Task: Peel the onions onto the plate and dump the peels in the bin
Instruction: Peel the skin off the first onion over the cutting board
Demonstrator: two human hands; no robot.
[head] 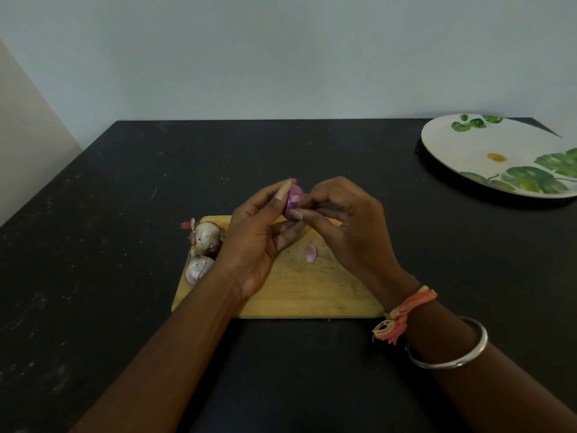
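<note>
Onion (293,205) held over cutting board (312,295), likely so skin drops there | left grip (259,235) curled round it, steadying | right grip (343,226) pinching skin flap (295,199) | plate (468,151) well apart

1. The head view looks forward and down from the person's own head, over a dark table (93,214) to a pale wall (281,57)
2. It is near and wide-angled: left hand (259,242) and right hand (346,226) sit mid-frame
</note>
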